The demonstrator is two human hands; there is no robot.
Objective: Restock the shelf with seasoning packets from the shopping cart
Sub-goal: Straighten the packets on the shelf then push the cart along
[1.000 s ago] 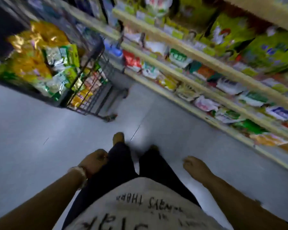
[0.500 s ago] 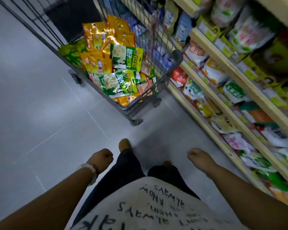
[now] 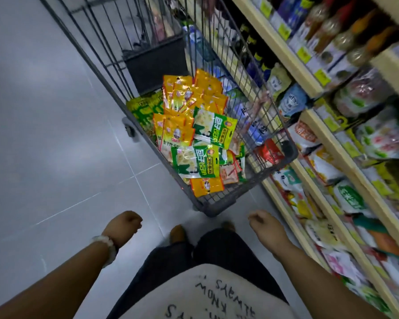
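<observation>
A wire shopping cart stands on the grey tiled floor, just ahead of the person and close beside the shelf that runs along the right of the scene. The seasoning packets lie heaped in the near end of the cart: orange-yellow ones at the far side of the heap and two green-and-white ones on top toward the near side, with one more orange packet lying nearest the cart's front wall. A dark bin sits in the far part of the cart.

The left hand hangs low at the near left, clear of the cart, its fingers curled into a loose fist; its grip holds nothing. A pale bracelet circles that wrist. The right hand hangs at the near right, between the cart's front corner and the bottom shelf edge, touching neither; its fingers are loosely curled and its grip is empty too.

The shelf tiers on the right carry packed pouches in white, green and red, with bottles on the far upper tier. Dark trousers and a pale printed shirt fill the near middle.
</observation>
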